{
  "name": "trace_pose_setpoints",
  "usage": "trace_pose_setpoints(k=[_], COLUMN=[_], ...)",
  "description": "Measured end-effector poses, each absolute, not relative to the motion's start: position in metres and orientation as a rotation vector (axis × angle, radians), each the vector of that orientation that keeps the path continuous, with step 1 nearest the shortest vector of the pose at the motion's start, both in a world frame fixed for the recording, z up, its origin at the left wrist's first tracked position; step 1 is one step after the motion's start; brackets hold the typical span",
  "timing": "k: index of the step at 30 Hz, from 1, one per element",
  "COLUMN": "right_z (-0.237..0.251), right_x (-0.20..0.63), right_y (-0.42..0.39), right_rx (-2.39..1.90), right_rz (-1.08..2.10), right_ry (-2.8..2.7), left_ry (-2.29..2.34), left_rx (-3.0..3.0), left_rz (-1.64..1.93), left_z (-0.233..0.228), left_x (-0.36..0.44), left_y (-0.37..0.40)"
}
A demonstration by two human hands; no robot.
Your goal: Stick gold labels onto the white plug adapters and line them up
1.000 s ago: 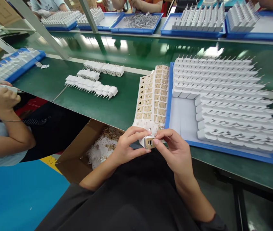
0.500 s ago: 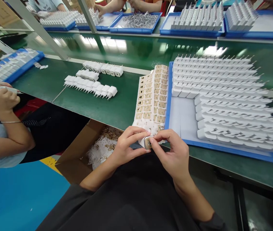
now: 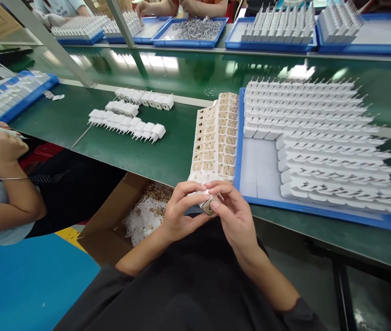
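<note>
Ahead of both hands, glossy green bench [image 3: 154, 151], factory line, left hand [image 3: 178, 211] and right hand [image 3: 235, 216] together pinching small white plastic charger [image 3: 208, 205], sticker sheet [image 3: 216, 138] just beyond, blue tray [image 3: 261, 170] right.

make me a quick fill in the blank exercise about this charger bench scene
1. Both hands, the left hand and the right hand, hold one small white ____ between their fingers.
2. The tray packed with rows of white chargers has a rim coloured ____.
3. The sticker sheet lies just to the ____ of that tray.
4. Below the bench edge, a brown ____ box holds peeled scraps.

Missing words: charger; blue; left; cardboard
</note>
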State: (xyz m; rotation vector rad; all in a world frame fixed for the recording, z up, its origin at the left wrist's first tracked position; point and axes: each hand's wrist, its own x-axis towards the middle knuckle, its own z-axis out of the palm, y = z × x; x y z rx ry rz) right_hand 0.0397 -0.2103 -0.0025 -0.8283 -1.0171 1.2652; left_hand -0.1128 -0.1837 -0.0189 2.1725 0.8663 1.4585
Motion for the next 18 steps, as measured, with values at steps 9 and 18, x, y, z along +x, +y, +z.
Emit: trace_pose_setpoints(k=[9, 18], right_z=[-0.005, -0.005], right_x=[0.033, 0.047], right_y=[-0.211, -0.209], right_rx=[-0.814, -0.799], right_rz=[1.260, 1.331], right_ry=[-0.901, -1.058], left_ry=[0.835, 0.825], left_rx=[2.259, 2.174], left_rz=[1.529, 1.480], left_z=[-0.026, -0.026], left_x=[-0.113, -0.118], left_y=[-0.183, -0.182])
